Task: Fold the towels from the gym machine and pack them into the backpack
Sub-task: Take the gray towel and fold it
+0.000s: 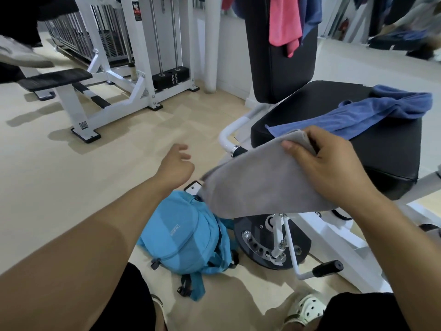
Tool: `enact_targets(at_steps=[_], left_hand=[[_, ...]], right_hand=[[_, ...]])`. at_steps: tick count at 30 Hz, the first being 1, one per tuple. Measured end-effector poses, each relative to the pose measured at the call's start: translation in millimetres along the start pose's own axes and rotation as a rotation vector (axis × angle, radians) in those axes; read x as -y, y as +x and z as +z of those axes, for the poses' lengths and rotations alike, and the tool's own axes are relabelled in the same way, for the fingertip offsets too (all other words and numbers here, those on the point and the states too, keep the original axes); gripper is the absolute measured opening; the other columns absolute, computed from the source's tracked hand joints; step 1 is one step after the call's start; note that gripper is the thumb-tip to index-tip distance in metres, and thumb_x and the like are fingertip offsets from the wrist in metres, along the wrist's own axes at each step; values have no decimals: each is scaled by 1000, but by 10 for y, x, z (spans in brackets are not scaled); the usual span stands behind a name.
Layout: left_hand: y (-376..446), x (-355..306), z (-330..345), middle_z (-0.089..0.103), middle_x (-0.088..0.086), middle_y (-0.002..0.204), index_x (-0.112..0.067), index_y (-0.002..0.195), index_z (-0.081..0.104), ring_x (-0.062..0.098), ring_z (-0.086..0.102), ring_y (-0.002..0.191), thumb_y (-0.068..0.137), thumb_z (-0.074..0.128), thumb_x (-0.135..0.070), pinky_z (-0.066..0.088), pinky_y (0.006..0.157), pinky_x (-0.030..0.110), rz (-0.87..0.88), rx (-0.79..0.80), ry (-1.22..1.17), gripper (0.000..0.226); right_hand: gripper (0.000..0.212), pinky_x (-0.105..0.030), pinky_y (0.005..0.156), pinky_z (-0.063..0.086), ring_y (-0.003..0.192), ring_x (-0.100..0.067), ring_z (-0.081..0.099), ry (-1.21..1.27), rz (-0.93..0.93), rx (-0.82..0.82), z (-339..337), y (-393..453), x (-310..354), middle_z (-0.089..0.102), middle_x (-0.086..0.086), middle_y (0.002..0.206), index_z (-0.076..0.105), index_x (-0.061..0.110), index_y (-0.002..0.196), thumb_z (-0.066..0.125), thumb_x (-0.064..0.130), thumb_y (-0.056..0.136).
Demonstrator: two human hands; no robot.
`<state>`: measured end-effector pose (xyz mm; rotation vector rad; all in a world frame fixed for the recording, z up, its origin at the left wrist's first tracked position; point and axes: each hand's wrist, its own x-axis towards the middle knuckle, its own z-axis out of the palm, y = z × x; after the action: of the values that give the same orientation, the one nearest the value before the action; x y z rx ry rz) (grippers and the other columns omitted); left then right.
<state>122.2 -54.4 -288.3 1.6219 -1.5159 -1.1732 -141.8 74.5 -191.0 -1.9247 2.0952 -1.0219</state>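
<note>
Towels lie and hang about the gym machine in the head view; a grey towel (260,180), folded into a flat slab, is held in the air by the right hand (327,163), whose thumb lies on top near one corner while the fingers curl round the far edge, pinching the cloth; the towel hangs in front of the black seat pad (381,158), with its lower corner just over the backpack (183,232); the backpack, light blue, lies on the pale floor (71,177) beside the machine's round black adjustment plate (265,244), its straps trailing toward the person's feet; the left hand (176,163) reaches forward above the backpack, holding nothing, fingers loosely spread and slightly bent, apart from the towel; a blue towel (358,115) lies unfolded and rumpled across the seat pad, one end bunched at the far right; a pink towel (284,22) hangs over the top of the upright black back pad (281,68), with a dark blue cloth (310,10) beside it; a white weight-stack machine (124,75) stands well apart at the left; a pale perforated clog (307,309) shows at the lower edge, on the person's right foot.
</note>
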Motion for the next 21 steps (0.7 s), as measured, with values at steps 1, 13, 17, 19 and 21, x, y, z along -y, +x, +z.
enact_targets(at_steps=[1, 13, 17, 19, 21], left_hand=[[-23, -44, 10, 61, -3, 125, -25, 135, 52, 16, 58, 114, 86, 64, -2, 46, 78, 21, 110, 61, 19, 56], [-705, -332, 534, 76, -1, 108, -21, 111, 70, 16, 71, 104, 75, 88, -23, 55, 98, 41, 447, 711, 57, 40], [-722, -326, 525, 76, 8, 97, -16, 97, 72, 20, 71, 92, 77, 86, -8, 58, 91, 47, 419, 762, -11, 26], [-724, -350, 509, 69, -4, 83, -19, 86, 70, 11, 63, 80, 75, 87, -7, 57, 80, 38, 428, 728, 3, 24], [-715, -358, 496, 64, -11, 78, -21, 82, 68, 5, 58, 76, 73, 88, -9, 52, 75, 31, 446, 704, 19, 25]], right_hand=[[24, -42, 71, 49, 74, -13, 58, 4, -41, 34, 13, -10, 14, 62, 9, 71, 56, 31, 82, 59, 53, 93], [32, -21, 58, 44, 61, -7, 56, 122, -207, 429, -43, -157, 241, 65, 8, 68, 57, 25, 80, 77, 50, 78], [43, -18, 53, 36, 54, -6, 40, 119, -180, 464, -44, -171, 223, 51, 12, 58, 47, 22, 74, 82, 45, 77], [45, -19, 55, 37, 56, -5, 42, 104, -151, 459, -41, -164, 206, 53, 12, 61, 48, 23, 77, 83, 50, 72], [44, -25, 65, 48, 63, -2, 57, 111, -108, 494, -46, -167, 210, 67, 14, 72, 53, 27, 86, 85, 52, 69]])
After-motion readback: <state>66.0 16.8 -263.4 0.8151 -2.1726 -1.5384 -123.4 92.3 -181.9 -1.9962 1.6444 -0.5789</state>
